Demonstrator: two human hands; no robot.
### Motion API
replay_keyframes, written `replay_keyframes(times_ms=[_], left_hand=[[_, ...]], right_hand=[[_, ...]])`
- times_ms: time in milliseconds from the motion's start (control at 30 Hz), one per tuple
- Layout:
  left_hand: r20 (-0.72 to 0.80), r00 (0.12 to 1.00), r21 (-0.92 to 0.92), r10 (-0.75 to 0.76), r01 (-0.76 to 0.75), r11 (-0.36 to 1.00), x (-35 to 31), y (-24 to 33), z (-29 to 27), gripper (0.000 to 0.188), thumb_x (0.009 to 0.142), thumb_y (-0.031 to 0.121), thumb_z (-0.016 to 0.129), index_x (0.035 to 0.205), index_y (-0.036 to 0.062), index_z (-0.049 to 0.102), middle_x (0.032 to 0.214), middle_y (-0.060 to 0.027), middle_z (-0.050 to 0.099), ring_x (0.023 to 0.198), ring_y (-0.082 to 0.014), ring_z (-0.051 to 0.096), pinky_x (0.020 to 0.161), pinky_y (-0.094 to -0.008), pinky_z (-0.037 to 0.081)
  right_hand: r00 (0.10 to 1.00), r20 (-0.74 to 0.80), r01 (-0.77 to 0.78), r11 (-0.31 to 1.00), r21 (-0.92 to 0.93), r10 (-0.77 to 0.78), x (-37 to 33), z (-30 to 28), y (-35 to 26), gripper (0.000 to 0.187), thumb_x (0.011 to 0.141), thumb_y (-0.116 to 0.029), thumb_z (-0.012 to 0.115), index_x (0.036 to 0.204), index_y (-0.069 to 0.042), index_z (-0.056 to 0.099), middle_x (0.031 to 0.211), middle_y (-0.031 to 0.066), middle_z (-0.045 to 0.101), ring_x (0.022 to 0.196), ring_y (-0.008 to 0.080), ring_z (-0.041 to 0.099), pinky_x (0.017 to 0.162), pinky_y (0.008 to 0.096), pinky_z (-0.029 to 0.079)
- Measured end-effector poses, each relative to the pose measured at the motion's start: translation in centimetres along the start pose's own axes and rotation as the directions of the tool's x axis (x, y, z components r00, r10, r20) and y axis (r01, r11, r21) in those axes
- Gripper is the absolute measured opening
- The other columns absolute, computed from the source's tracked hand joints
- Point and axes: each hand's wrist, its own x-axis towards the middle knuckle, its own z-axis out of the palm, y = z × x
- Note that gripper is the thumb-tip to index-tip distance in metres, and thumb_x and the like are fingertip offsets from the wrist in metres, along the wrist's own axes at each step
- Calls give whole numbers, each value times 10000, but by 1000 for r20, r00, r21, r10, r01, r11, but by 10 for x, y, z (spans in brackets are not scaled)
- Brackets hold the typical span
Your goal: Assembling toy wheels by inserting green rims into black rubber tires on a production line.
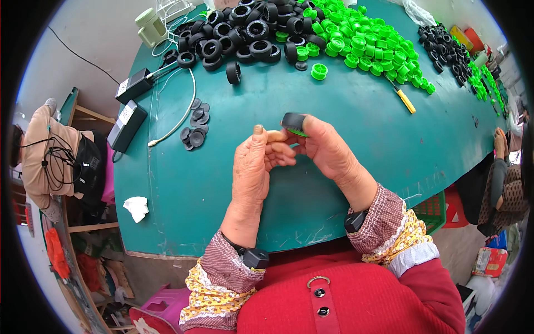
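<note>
My right hand (pixel 329 147) pinches a small black toy tyre (pixel 293 121) with a bright green wheel rim (pixel 297 132) showing along its lower side. Close beside it, my left hand (pixel 257 161) has its thumb raised and its fingers loosely curled toward the tyre. Nothing shows in the left hand; its index finger reaches near the tyre, and I cannot tell whether it touches. Both hands are above the near half of the green table (pixel 222 192).
Heaps of black tyres (pixel 258 30) and green rims (pixel 372 44) cover the table's far side. Black discs (pixel 196 125), two black power adapters (pixel 128 125) and a white cable (pixel 186 111) lie left. A yellow-handled tool (pixel 406 102) lies right; another person's hand (pixel 500 143) is at the far right.
</note>
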Motion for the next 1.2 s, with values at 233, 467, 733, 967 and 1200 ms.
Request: replay_keyframes(times_ms=[233,467,733,967,1200], left_hand=[[-217,949,381,230,-135,915,0,1,3,243,842,230,585,941,8,585,778,-14,592,658,-71,528,574,-215,412],[-152,984,249,88,-48,967,1,2,5,310,822,256,608,1010,9,595,830,-16,608,741,-73,533,631,-213,408],[-131,991,307,39,3,952,0,2,2,319,814,248,623,1005,-5,592,842,-34,608,729,-83,536,638,-223,415],[-45,990,350,134,-110,930,1,-2,2,227,849,169,579,961,-28,587,780,-12,583,663,-64,507,588,-202,419],[-37,978,528,203,-154,835,4,-6,-1,239,859,171,569,1012,-12,575,801,-3,581,707,-58,507,634,-197,415]], right_hand=[[944,119,-316,947,52,308,1,-3,1,716,858,-614,201,867,-6,580,646,93,577,549,163,563,503,248,457],[961,11,-275,958,-79,277,0,-2,2,657,855,-616,258,804,-42,573,621,82,563,523,151,543,482,241,443],[968,16,-245,957,-155,250,-1,-3,7,676,842,-639,270,778,-34,565,617,72,556,532,147,543,481,239,438],[978,77,-154,921,-358,193,-3,2,4,641,842,-626,317,811,-33,558,629,72,558,535,126,542,476,220,445],[956,100,-248,941,-230,276,-1,-2,4,589,852,-594,351,889,-40,549,690,75,573,539,123,543,474,213,448]])
